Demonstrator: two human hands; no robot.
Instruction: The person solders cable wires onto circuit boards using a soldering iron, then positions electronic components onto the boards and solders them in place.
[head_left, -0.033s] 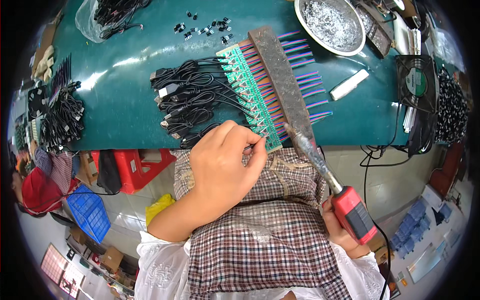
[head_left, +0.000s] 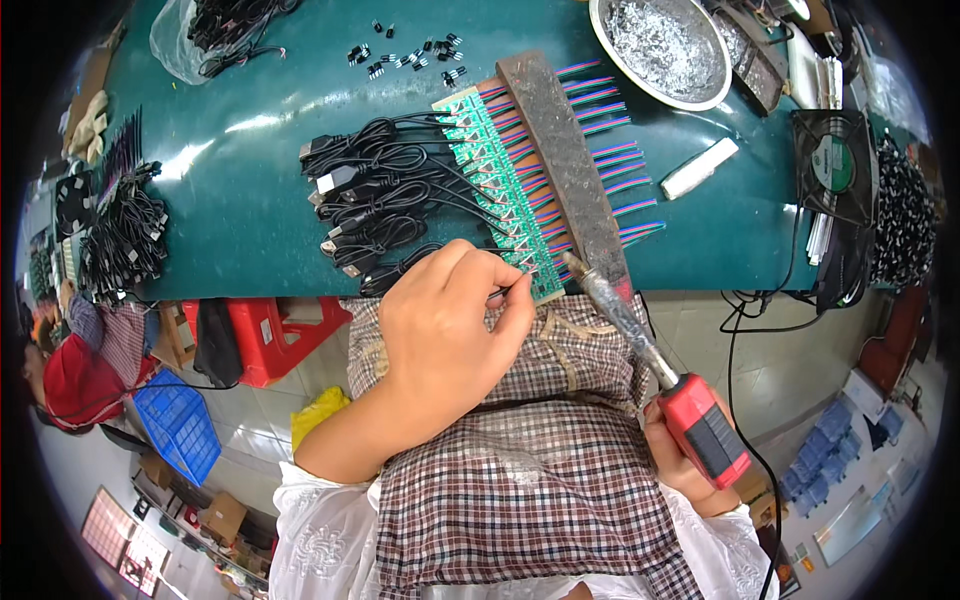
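Observation:
A strip of small green circuit boards [head_left: 487,170] lies slanted near the table's front edge. Black USB cables [head_left: 385,190] run to its left side; thin multicoloured wires [head_left: 620,160] stick out on the right from under a heavy rusty metal bar [head_left: 565,150]. At the strip's near end my left hand [head_left: 440,320] is closed in a pinch, with a thin black USB cable end between thumb and forefinger; the fingertips partly hide it. My right hand [head_left: 672,455] grips a red and black soldering iron [head_left: 705,430], its tip just right of the near boards.
A round metal bowl [head_left: 665,55] of silvery scraps stands at the far right. A white block [head_left: 698,168] and a black fan [head_left: 835,160] are on the right. Small black components [head_left: 410,60] lie scattered at the back. More black cables [head_left: 130,230] are bundled at left.
The soldering iron has shifted slightly left, its tip closer to the boards. My left hand stays in place.

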